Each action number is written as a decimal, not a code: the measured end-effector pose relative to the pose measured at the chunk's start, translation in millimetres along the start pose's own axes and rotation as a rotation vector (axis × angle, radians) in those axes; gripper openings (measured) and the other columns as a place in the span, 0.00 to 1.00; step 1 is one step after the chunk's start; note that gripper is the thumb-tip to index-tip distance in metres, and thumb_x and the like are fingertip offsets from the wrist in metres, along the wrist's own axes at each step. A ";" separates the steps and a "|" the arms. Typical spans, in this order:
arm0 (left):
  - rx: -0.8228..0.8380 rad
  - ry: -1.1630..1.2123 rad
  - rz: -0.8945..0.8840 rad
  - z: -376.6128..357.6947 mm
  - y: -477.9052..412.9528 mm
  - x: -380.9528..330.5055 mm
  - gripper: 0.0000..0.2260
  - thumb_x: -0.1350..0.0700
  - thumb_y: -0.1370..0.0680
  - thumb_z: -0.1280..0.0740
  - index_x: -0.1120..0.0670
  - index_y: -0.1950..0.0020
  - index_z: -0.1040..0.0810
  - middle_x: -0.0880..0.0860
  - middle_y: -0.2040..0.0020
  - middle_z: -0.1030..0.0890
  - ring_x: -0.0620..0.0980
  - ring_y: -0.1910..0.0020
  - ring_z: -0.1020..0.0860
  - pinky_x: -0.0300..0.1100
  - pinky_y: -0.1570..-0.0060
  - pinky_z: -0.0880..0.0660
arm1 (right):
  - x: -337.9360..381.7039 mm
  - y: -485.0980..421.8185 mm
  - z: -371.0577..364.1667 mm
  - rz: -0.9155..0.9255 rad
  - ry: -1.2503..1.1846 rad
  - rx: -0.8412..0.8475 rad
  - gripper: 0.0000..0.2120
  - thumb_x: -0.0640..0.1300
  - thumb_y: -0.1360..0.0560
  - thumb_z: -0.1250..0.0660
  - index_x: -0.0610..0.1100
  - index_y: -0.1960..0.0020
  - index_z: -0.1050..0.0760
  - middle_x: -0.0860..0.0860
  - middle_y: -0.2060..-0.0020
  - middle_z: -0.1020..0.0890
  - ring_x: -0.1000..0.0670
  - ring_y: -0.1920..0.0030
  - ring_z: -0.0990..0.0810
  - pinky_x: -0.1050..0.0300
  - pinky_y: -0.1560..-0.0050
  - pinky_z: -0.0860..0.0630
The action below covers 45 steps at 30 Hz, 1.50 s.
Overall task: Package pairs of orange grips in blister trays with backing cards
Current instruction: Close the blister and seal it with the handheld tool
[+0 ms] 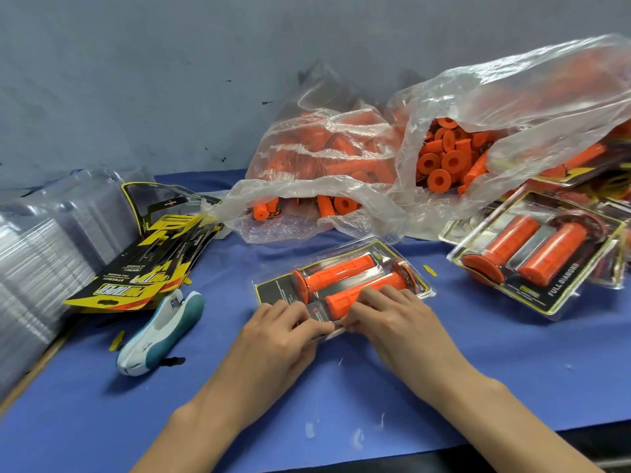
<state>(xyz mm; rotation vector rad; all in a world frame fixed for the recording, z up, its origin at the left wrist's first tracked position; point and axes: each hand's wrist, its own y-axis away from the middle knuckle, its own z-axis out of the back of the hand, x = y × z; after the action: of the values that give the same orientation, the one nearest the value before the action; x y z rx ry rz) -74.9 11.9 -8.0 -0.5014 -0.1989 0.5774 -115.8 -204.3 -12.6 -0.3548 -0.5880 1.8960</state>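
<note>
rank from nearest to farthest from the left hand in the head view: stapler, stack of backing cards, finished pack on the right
From the left hand:
1. stapler, just to its left on the blue mat.
2. stack of backing cards, farther left and back.
3. finished pack, far off on the right side.

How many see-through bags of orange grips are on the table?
2. One plastic bag lies behind the blister pack under both hands; the other plastic bag is at back right. More may be hidden.
</note>
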 end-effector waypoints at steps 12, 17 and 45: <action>-0.081 0.083 -0.020 8.1 5.6 4.7 0.05 0.51 0.23 0.31 0.51 0.52 0.19 0.48 0.52 0.21 0.51 0.54 0.21 0.40 0.52 0.28 | -2.0 1.5 7.1 -0.022 0.013 -0.001 0.14 0.38 0.31 0.29 0.54 0.50 0.24 0.55 0.55 0.24 0.49 0.55 0.23 0.55 0.49 0.29; -0.108 0.105 -0.080 6.8 5.7 -2.9 0.07 0.51 0.20 0.35 0.49 0.48 0.19 0.48 0.53 0.20 0.49 0.58 0.21 0.41 0.60 0.25 | 16.9 1.5 3.7 0.011 -0.014 -0.054 0.12 0.38 0.33 0.25 0.50 0.53 0.22 0.52 0.56 0.24 0.50 0.55 0.27 0.59 0.49 0.29; -0.212 -0.091 -0.040 6.5 0.8 19.6 0.08 0.57 0.20 0.37 0.53 0.50 0.18 0.51 0.60 0.22 0.54 0.60 0.24 0.46 0.53 0.29 | -10.6 6.0 31.5 -0.036 0.005 -0.020 0.04 0.48 0.28 0.25 0.51 0.54 0.18 0.59 0.49 0.16 0.46 0.41 0.18 0.35 0.36 0.28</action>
<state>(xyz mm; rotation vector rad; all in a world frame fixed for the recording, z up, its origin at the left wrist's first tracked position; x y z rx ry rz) -61.3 26.2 -2.0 -0.6758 -0.3587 0.5432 -132.1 -223.3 10.2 -0.3599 -0.6069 1.8547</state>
